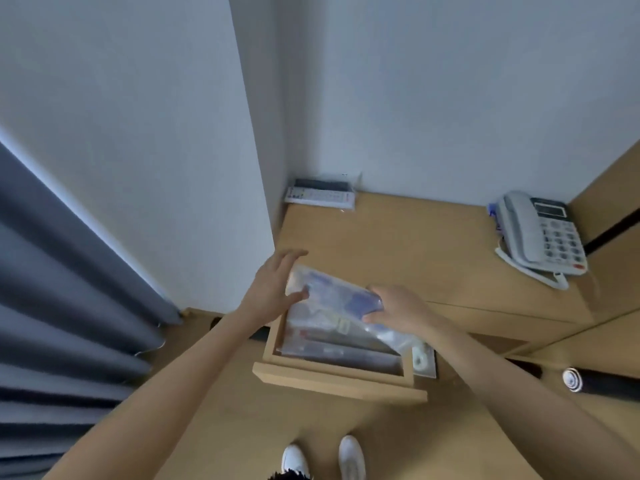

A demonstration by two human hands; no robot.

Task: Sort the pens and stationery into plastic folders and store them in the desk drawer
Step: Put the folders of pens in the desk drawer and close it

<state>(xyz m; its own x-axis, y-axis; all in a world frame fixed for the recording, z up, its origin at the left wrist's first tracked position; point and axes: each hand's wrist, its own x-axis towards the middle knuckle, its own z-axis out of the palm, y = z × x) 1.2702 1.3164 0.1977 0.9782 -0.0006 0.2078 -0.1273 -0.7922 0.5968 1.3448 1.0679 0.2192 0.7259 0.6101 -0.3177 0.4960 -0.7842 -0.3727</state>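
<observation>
A clear plastic folder (332,294) with blue stationery inside is held tilted over the open wooden desk drawer (337,379). My left hand (273,284) grips its left end, thumb on top and fingers behind. My right hand (398,308) grips its right end. Several other clear folders (341,344) with pens lie in the drawer under it. The drawer is pulled out from the wooden desk (398,244).
A white desk phone (543,233) stands at the desk's right. Remote controls in a clear holder (320,194) sit in the back corner. A white cord on a plate (423,358) lies right of the drawer. Grey curtain (62,289) hangs on the left. My white shoes (322,459) are below.
</observation>
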